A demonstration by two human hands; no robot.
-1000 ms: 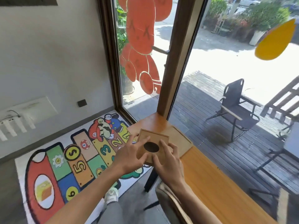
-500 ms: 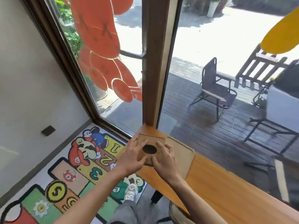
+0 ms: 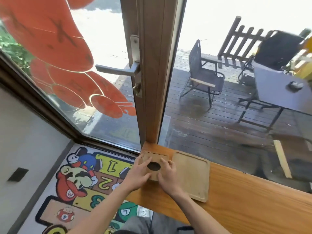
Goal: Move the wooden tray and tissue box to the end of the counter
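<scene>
A square wooden tissue box [image 3: 156, 157] with a dark oval hole in its lid sits at the far left end of the orange wooden counter [image 3: 244, 196], close to the door frame. My left hand [image 3: 138, 174] grips its left side and my right hand [image 3: 167, 176] grips its right side, fingers resting on the lid. A flat pale wooden tray [image 3: 191, 174] with a raised rim lies on the counter immediately to the right of the box, touching or nearly touching it.
A wooden door frame [image 3: 152, 73] with a metal handle [image 3: 118, 70] rises just behind the box. Glass panes run along the counter's far edge. Below to the left lies a colourful cartoon floor mat [image 3: 81, 186]. Chairs and a table stand outside.
Both hands have carried the tissue box further toward the counter's end by the door frame. The view has moved closer and tilted down. The tray stays beside the box.
</scene>
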